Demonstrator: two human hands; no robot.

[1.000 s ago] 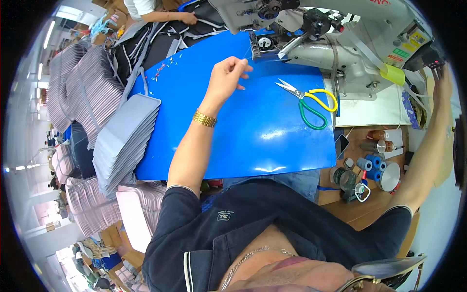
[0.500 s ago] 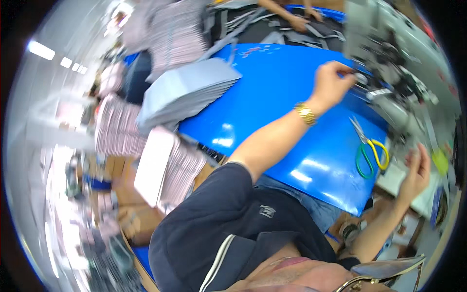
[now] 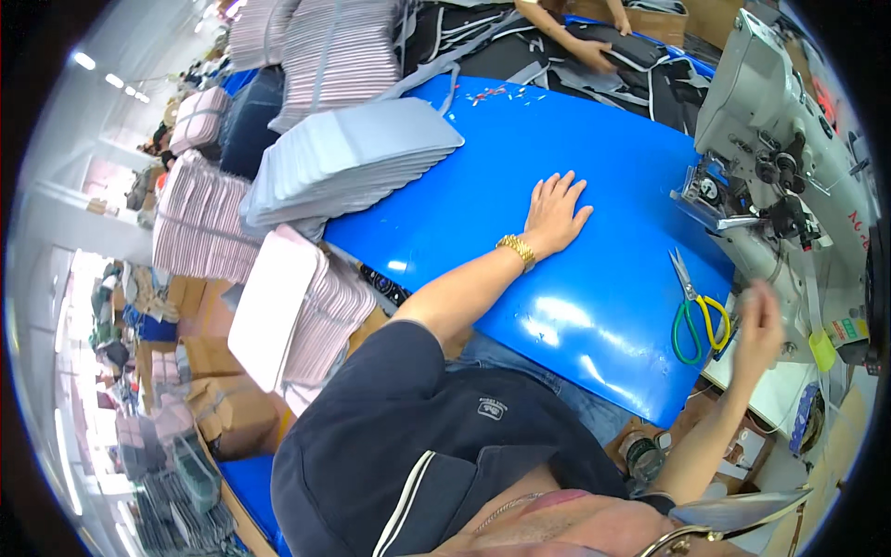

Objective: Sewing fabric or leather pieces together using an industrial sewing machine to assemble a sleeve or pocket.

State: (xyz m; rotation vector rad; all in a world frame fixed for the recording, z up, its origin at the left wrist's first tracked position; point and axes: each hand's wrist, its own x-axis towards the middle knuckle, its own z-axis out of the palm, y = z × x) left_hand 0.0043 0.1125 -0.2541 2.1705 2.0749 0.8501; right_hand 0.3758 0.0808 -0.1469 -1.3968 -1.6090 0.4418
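My left hand (image 3: 554,215), with a gold bracelet at its wrist, lies flat on the blue tabletop (image 3: 520,288), fingers spread and holding nothing. At the table's right edge, my right hand (image 3: 761,330) is raised; its fingers are blurred, and whether anything is between them does not show. Close beside it lies a pair of scissors (image 3: 690,302) with one green and one yellow handle, blades pointing away from me. The grey-white sewing machine (image 3: 761,111) stands to the right, its needle area (image 3: 710,190) at the edge of the blue surface.
A fanned stack of grey-blue fabric panels (image 3: 353,153) overlaps the table's left edge. Pink-edged stacks (image 3: 209,218) stand farther left. At the far side, another person's hand (image 3: 589,56) rests among black pieces with grey strips (image 3: 464,32). Small scraps (image 3: 501,93) lie near that edge.
My left hand has moved left and nearer from the sewing machine's needle area, its bent fingers now spread on the table. My right hand has shifted slightly left toward the scissors.
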